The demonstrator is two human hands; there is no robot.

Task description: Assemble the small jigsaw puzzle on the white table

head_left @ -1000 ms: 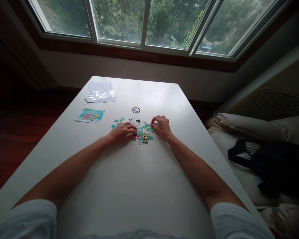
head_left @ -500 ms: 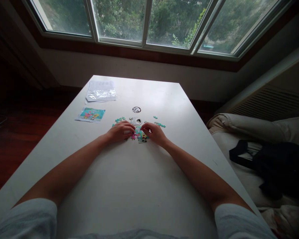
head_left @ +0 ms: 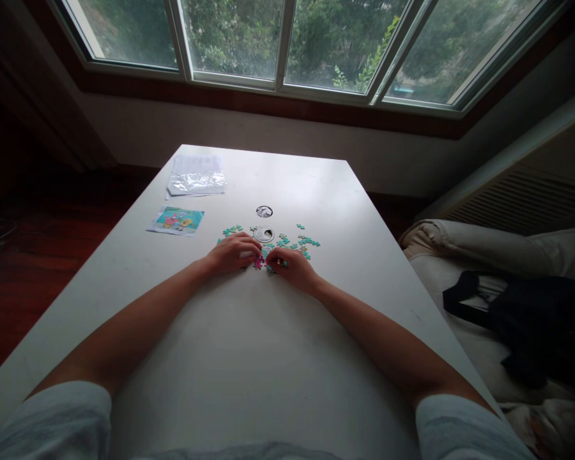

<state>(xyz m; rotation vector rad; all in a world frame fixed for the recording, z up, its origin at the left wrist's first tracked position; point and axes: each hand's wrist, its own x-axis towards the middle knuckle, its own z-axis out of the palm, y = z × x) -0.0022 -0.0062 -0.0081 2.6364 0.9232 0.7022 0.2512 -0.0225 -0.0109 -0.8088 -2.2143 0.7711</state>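
Jigsaw pieces in teal, pink and yellow lie near the middle of the white table [head_left: 249,358]. My left hand [head_left: 234,253] rests at their left side with its fingers bent together, the tips against a pink part of the jigsaw puzzle [head_left: 258,262]. Just opposite, my right hand [head_left: 293,264] is closed in a pinch low over the puzzle; its fingers cover most of the joined part, and whatever they hold is too small to see clearly. Loose teal jigsaw pieces [head_left: 308,241] are scattered beyond the right hand, with more teal pieces [head_left: 232,230] behind the left.
A round, ring-like object [head_left: 263,235] lies just beyond the hands, and a smaller round disc [head_left: 264,211] farther back. To the left are a cartoon picture sheet [head_left: 178,221] and papers with a clear plastic bag [head_left: 196,184]. A sofa with a dark bag [head_left: 541,319] flanks the right edge.
My right hand has moved slightly down and left, covering more of the joined puzzle and exposing loose teal pieces behind it. My left hand has stayed in place.
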